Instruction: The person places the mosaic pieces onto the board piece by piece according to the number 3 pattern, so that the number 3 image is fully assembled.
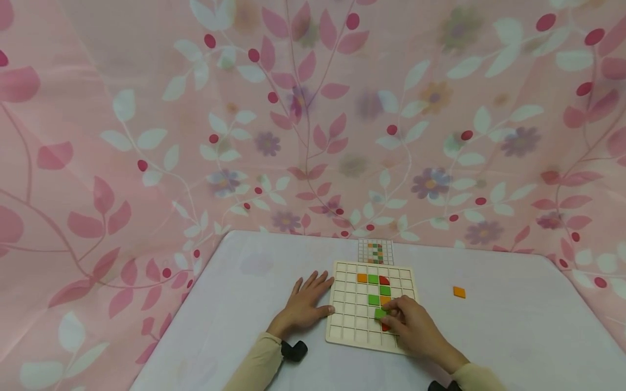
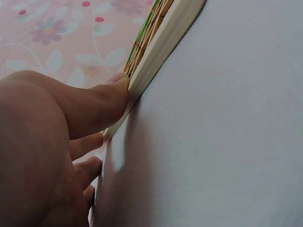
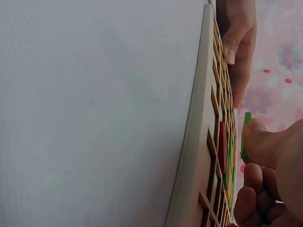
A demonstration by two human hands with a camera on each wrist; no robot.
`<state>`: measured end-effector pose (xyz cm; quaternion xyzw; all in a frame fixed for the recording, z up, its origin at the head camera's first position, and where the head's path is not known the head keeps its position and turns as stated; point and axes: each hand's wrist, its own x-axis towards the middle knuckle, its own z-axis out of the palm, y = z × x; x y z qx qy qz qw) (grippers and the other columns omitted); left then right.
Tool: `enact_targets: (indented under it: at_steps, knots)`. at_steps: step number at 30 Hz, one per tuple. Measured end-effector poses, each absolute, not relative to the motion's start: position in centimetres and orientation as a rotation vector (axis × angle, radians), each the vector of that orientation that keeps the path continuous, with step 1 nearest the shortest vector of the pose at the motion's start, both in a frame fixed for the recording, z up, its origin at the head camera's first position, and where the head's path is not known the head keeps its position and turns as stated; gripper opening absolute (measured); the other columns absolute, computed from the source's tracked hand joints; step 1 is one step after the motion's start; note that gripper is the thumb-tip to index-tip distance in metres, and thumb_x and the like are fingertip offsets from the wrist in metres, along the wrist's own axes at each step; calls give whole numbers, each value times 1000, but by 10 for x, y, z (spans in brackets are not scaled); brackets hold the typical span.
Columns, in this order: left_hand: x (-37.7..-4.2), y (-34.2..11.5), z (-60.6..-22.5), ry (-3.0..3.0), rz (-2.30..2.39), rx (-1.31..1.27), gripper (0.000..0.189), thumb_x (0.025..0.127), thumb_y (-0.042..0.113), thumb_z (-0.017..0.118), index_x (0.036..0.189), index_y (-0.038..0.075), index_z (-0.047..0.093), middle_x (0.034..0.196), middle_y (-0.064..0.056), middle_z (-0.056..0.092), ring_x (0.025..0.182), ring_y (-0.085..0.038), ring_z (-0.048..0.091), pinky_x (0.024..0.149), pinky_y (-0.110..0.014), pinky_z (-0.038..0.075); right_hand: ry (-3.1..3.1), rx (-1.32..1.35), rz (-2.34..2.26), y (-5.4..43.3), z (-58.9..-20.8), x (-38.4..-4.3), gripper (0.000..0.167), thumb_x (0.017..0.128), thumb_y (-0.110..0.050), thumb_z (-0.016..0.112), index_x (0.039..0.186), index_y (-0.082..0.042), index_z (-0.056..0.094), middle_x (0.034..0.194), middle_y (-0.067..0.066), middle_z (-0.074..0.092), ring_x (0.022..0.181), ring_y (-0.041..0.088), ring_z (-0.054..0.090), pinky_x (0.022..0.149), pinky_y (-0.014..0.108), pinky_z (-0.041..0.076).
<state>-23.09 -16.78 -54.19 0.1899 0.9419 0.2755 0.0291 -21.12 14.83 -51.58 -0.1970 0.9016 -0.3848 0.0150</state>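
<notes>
A cream grid board [image 1: 354, 327] lies on the table with orange, green and red tiles set in some of its squares. My left hand [image 1: 305, 304] rests at the board's left edge, fingers spread, its thumb touching the side in the left wrist view. My right hand [image 1: 415, 328] pinches a green tile [image 3: 246, 135] between thumb and fingers, held just above the board's lower middle. Near it, a red tile [image 3: 222, 146] sits in the grid. Another red tile [image 1: 384, 280] with a rounded corner ends the top row, beside a green tile [image 1: 373, 279] and an orange tile [image 1: 362, 278].
Behind the board lies a pattern card [image 1: 363, 250] showing a grid with coloured squares. A loose orange tile [image 1: 459, 292] is on the white table [image 1: 274, 255], right of the board. A pink floral curtain [image 1: 313, 136] hangs behind the table.
</notes>
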Motion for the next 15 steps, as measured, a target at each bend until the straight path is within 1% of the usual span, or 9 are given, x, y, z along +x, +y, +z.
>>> enact_targets:
  at_steps: [5,11,15]
  knots:
    - [-231,-166,-541,2905,855,575,74,100,39,68,165,13,40,175,-9,30,165,-36,18,129,-69,7,2792,-647,-1189,144,-517,-209,19,92,-23,83,104,-12,74,87,-7,58,76,2,48,65,20,44]
    - [-231,-166,-540,2912,841,567,74,101,38,68,165,14,40,175,-9,30,165,-36,19,129,-68,7,2814,-753,-1176,143,-520,-209,18,90,-23,86,102,-14,75,84,-10,57,74,0,46,63,20,43]
    - [-230,-166,-540,2931,810,581,74,100,39,70,164,13,42,174,-10,33,164,-37,21,128,-69,10,2827,-813,-1194,143,-522,-208,16,88,-22,87,98,-14,76,83,-9,57,73,0,45,62,19,42]
